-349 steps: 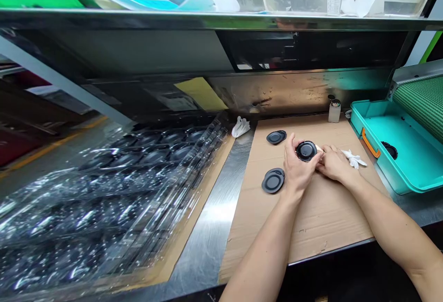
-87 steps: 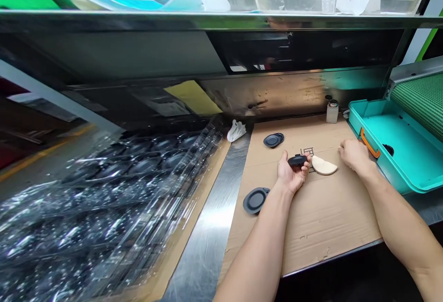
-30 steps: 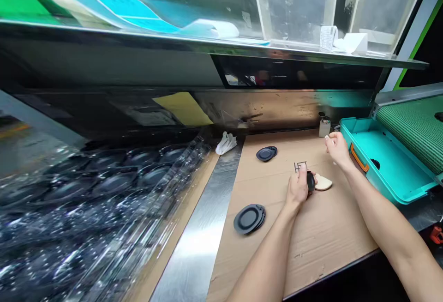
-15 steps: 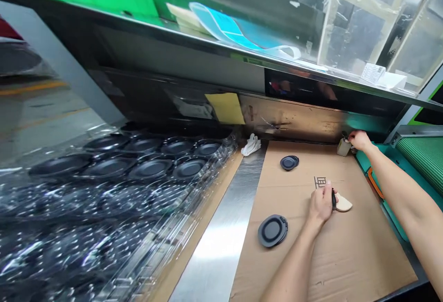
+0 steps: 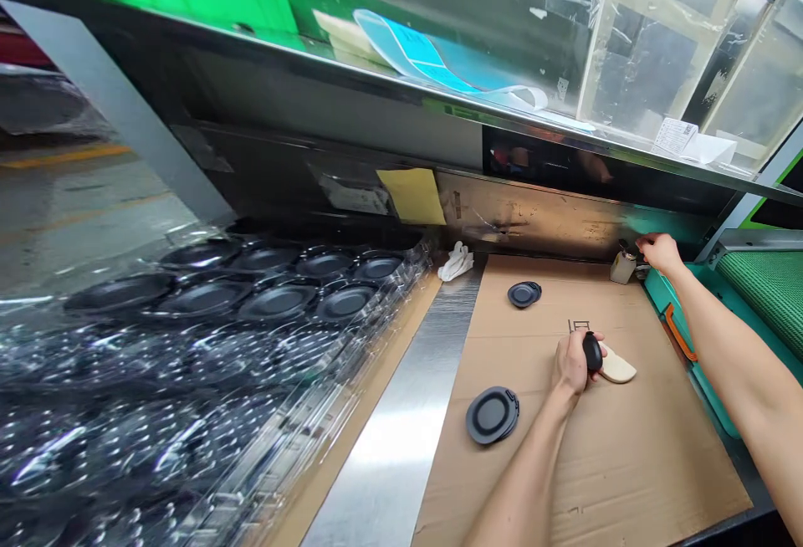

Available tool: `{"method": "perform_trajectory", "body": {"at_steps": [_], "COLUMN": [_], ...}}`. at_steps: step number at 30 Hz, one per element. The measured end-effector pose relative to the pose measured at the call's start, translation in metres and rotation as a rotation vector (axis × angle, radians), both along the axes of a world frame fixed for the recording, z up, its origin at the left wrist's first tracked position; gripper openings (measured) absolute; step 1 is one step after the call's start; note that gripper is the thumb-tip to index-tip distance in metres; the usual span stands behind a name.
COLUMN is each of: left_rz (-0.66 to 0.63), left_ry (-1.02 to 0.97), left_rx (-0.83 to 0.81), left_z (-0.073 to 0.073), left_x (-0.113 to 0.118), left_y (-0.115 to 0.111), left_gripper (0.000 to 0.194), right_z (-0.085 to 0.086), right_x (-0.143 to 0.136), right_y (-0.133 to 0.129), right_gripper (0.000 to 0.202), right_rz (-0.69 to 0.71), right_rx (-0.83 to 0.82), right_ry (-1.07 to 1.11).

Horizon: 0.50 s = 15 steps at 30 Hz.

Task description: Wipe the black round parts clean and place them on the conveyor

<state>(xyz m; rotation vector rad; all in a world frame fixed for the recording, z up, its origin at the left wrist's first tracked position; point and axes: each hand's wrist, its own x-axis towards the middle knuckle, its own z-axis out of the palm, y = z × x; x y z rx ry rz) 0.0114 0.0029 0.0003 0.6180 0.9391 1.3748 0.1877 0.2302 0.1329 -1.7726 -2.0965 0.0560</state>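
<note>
White bottle point(image 5: 622, 268) stands upright just left of our right hand point(image 5: 658, 253), the nearer, whose grip we cannot tell, while our left hand point(image 5: 570, 361) clasps the disc point(image 5: 592, 351).

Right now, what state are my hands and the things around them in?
Left hand: closed around black part.
Black part: held, tilted.
Right hand: fingers bent beside bottle; grip unclear.
Bottle: standing, cap unclear.
Beige pad: lying on cardboard.
Black discs: stacked in two piles.
White cloth: crumpled.
Teal bin: upright, partly hidden.
</note>
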Motion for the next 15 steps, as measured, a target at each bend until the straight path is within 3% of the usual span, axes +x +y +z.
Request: {"method": "perform_trajectory", "body": {"at_steps": [3, 6, 9, 12, 15], "left_rz": [-0.020, -0.042, -0.027, -0.015, -0.042], "left_ry": [-0.127, -0.188, -0.142, -0.013, 0.186], "left_rx": [-0.020, -0.046, -0.063, -0.041, 0.000], "left_z": [0.001, -0.001, -0.006, -0.014, -0.019], "left_x": [-0.003, -0.006, -0.006, -0.005, -0.003], "left_y": [0.003, 0.006, 0.008, 0.008, 0.005], "left_gripper": [0.055, 0.059, 0.061, 0.063, 0.066], "right_z": [-0.016, -0.050, -0.085, -0.104, -0.109], "right_x": [-0.010, -0.024, -0.037, -0.042, -0.040], "right_y": [-0.047, -0.118, -0.180, -0.207, -0.204], "right_gripper": [0.041, 0.034, 0.028, 0.023, 0.020], "right_rz": [0.144, 0.386, 0.450, 0.523, 0.553], "right_rx": [0.046, 0.026, -0.078, -0.106, -0.046], "right_ry": [0.246, 0.339, 0.401, 0.389, 0.342]}}
